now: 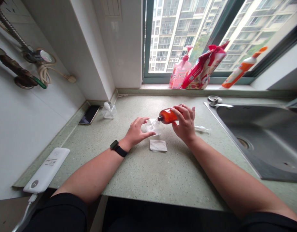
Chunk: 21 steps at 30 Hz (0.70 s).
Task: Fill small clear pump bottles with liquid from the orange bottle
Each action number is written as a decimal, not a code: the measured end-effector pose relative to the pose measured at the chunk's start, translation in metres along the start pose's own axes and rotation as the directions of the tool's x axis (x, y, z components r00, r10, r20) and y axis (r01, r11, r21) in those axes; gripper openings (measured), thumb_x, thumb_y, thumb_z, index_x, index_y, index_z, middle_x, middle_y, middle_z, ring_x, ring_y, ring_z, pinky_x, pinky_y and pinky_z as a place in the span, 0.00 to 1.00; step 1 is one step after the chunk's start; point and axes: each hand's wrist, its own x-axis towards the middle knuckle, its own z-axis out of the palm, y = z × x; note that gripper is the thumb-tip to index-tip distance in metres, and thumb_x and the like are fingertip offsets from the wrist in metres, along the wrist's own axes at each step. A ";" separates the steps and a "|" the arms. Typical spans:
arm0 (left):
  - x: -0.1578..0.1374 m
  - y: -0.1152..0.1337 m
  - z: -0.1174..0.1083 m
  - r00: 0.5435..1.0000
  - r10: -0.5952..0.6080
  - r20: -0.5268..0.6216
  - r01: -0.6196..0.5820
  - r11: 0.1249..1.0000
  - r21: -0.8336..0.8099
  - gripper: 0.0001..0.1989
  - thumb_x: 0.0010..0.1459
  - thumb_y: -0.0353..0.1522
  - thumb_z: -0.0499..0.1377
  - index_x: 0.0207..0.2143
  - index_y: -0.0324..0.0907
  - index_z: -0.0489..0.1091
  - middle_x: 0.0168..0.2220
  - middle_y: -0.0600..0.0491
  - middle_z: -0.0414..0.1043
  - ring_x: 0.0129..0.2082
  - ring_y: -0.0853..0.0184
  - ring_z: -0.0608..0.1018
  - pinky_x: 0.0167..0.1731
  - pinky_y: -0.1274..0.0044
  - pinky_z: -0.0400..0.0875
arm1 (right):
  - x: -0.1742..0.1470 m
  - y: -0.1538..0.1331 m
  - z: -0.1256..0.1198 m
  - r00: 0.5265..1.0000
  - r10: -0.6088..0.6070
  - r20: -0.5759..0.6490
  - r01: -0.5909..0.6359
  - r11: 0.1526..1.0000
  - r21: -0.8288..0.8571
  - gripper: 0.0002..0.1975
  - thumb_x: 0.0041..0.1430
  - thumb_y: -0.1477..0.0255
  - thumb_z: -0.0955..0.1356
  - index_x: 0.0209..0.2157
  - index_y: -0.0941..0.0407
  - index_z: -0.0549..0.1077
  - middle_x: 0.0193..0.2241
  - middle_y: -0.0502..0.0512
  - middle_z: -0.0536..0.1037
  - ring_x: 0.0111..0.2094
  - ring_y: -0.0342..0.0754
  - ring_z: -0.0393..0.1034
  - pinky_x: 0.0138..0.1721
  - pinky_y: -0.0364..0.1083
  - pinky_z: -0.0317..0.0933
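My left hand [135,132] is curled around a small clear plastic container [155,127], thumb on the near side and fingers on the far side. In my right hand [185,125] is an orange-red bottle [167,116], tipped on its side with its dark, uncapped mouth pointing left. The mouth is at the container's right edge; whether liquid flows I cannot tell. Just in front of the container lies a folded white tissue [158,145]. A slim white and clear plastic piece [202,129], perhaps a pump top, rests right of my right hand.
At the back left are a phone [89,115] and another clear plastic container [109,110]. A white power bank [47,170] with a cable lies at the left edge. To the right is a steel sink [235,154]. A pump bottle [180,72], a red pouch [205,69] and an orange-white bottle [242,71] line the windowsill.
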 end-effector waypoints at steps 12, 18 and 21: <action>0.000 0.000 0.000 1.000 0.005 -0.001 -0.005 1.000 -0.006 0.35 0.58 0.51 0.74 0.62 0.48 0.70 0.54 0.46 0.76 0.53 0.53 0.80 0.57 0.58 0.76 | 0.000 0.001 0.001 1.000 0.007 0.003 -0.007 1.000 0.007 0.42 0.57 0.81 0.69 0.70 0.38 0.62 0.63 0.55 0.73 0.70 0.66 0.62 0.75 0.77 0.42; 0.000 0.000 0.000 1.000 0.005 -0.005 -0.005 1.000 -0.007 0.36 0.58 0.52 0.74 0.62 0.49 0.70 0.54 0.47 0.76 0.53 0.53 0.80 0.57 0.57 0.76 | 0.000 0.001 0.001 1.000 -0.014 -0.018 0.014 1.000 0.012 0.42 0.57 0.81 0.70 0.70 0.39 0.63 0.63 0.55 0.73 0.69 0.65 0.63 0.75 0.77 0.42; 0.000 0.000 0.000 1.000 0.002 -0.002 -0.002 1.000 -0.008 0.35 0.58 0.52 0.74 0.62 0.49 0.70 0.54 0.47 0.76 0.53 0.53 0.80 0.56 0.57 0.76 | 0.000 0.001 0.000 1.000 -0.006 -0.007 0.006 1.000 0.003 0.42 0.58 0.81 0.69 0.70 0.39 0.63 0.63 0.55 0.73 0.69 0.66 0.63 0.75 0.78 0.43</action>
